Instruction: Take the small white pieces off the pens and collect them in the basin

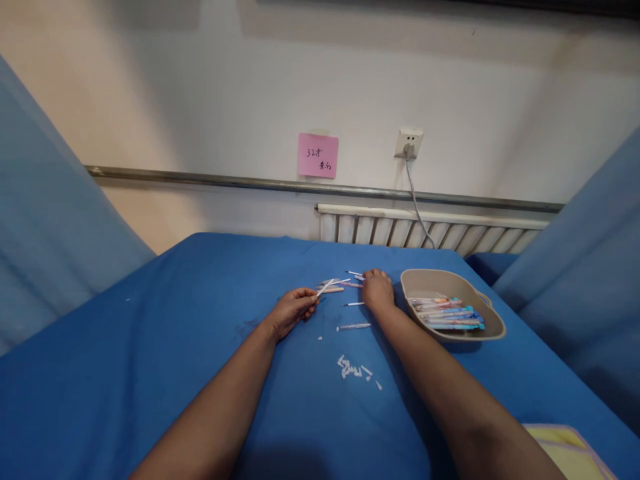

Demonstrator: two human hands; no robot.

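Nearest, on the front side of the beige plastic oval basket [417, 277], lies a flat yellow cloth-like piece with a pale purple edge [563, 440]. A loose heap of small white scraps [350, 369] sits nearer than the basket and to its left; these look feather-light, probably paper or thin plastic, easier pinched than scooped. Left of the basket's near edge rests a slender pale, translucent pen-like tube [354, 327], likely light, stiff and smooth enough to roll, so best taken around its middle. Just beyond it, also left of the basket, is a thin white rod with a dark tip [353, 305].

Well left of the basket, the left hand [295, 308] pinches a straight, slim white stick [325, 287] near its lower end between thumb and fingers. It looks light and rigid, though thin enough to bend if levered; a soft hold at the end should do. The right hand [379, 290], just beside the basket's left end, has its fingers curled down by a small group of slim pale sticks and tubes [334, 289]; whether they grip anything cannot be told. Inside the basket lie multicoloured slim plastic pens [447, 313], probably slippery against one another.
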